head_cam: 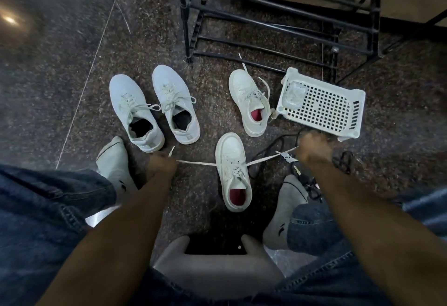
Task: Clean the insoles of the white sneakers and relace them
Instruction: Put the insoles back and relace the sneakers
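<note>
White plastic forms the perforated basket [324,109] lying tipped at the right of the frame, with a clear crumpled bit of plastic [294,94] against its upper left corner; what that is cannot be told.

Dark speckled stone floor [72,68] fills the view, crossed by thin pale joint lines at the left. A black metal rack [278,15] stands at the top centre and right. Black cords [312,184] lie tangled on the floor at the right, below the basket.

Near the centre of the frame stands a white sneaker [233,172] with a red insole showing in its opening, toe pointing up the frame. Its white lace [196,163] runs out taut to both sides. The left hand [160,164], at the left of the sneaker, is curled round one lace end, whose tip sticks up just above the fist. The right hand [313,148], at the right of the sneaker and blurred, grips the other end, close under the basket. Both hands sit well apart from the shoe.

A second white sneaker [250,102], also red inside, lies up and to the right, just beside the basket, its lace ends loose. A pair of pale grey-white sneakers [154,105] with tied laces stands at centre left. The person's feet in grey socks [113,163] rest on the floor on both sides, below blue jeans [43,209].
</note>
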